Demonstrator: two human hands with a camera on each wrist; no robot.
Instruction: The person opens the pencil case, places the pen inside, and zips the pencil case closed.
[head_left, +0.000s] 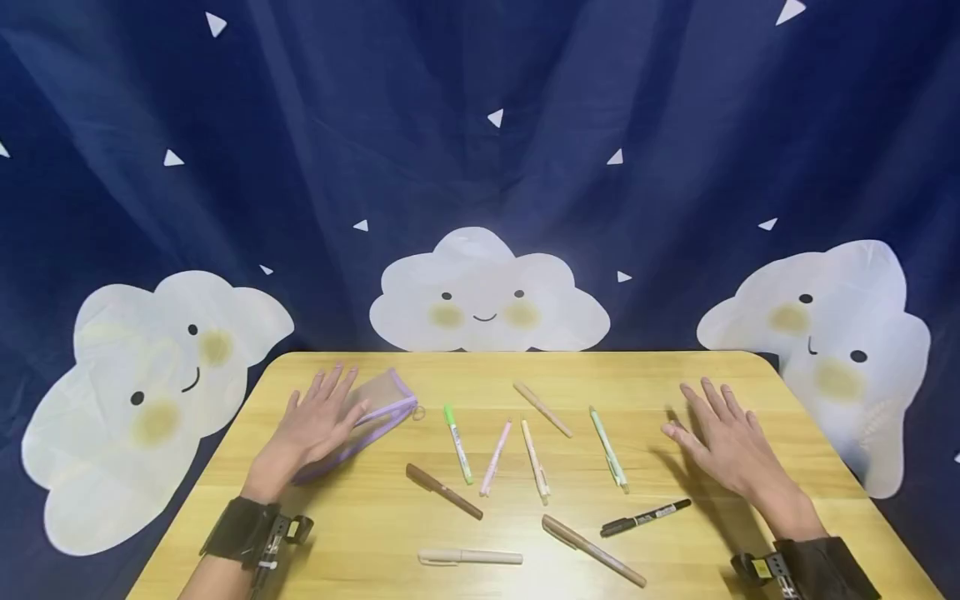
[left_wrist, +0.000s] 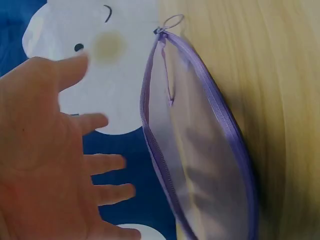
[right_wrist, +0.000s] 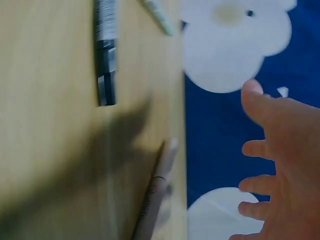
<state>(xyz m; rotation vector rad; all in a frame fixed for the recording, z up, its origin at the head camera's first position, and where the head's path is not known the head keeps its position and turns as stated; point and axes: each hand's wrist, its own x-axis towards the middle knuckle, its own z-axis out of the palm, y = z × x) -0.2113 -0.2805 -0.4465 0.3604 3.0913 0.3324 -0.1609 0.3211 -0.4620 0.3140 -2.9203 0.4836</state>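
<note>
My left hand [head_left: 313, 429] has its fingers spread above the left side of the table, holding nothing. Beneath and beside it lies a see-through pouch [left_wrist: 210, 150] with a purple zip edge, its mouth gaping in the left wrist view. On the right, my right hand [head_left: 731, 446] hovers with fingers apart, its shadow falling on the wood. A greyish-brown pen [right_wrist: 154, 200] lies near it, mostly hidden by that hand in the head view. Between the hands are a black marker [head_left: 645, 518], a mint pen [head_left: 609, 450], a green highlighter [head_left: 459, 443] and a pink pen [head_left: 496, 458].
Also on the wooden table [head_left: 360, 517] are a yellow pen [head_left: 536, 462], a beige pen [head_left: 542, 408], a brown pen [head_left: 444, 492], a cream pen [head_left: 470, 557] and a bronze pen [head_left: 592, 550]. A blue curtain [head_left: 450, 183] with clouds hangs behind.
</note>
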